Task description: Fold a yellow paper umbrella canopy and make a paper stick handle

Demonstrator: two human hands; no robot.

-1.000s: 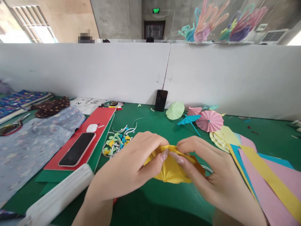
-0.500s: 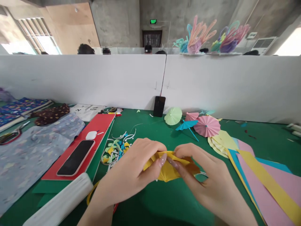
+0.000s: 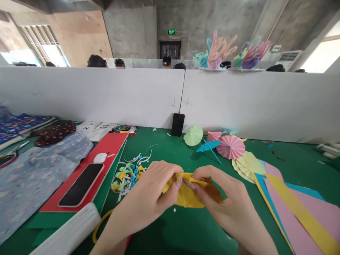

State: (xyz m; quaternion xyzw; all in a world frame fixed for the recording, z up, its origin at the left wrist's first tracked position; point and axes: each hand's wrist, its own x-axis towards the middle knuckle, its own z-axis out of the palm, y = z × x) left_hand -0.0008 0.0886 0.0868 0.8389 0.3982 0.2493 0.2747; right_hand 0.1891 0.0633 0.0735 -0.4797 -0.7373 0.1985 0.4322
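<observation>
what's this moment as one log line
left hand: pinching yellow paper | right hand: pinching same paper | beyond: blue paper umbrella

My left hand [image 3: 155, 186] and right hand [image 3: 233, 203] hide parts of the yellow pleated paper [image 3: 188, 196]. Left of that paper, the frame's edges cut off the scissors [image 3: 16, 155] and a long white object [image 3: 70, 230] I cannot identify; right of it, the coloured sheets [image 3: 310, 209]. Far beyond it, a partition [image 3: 119, 94] hides people [image 3: 97, 61] below their heads.

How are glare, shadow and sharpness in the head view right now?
All in the head view: the window at left is washed out; a soft shadow darkens the table below the yellow paper, whose pleats are readable; two heads behind the partition are pixelated.
</observation>
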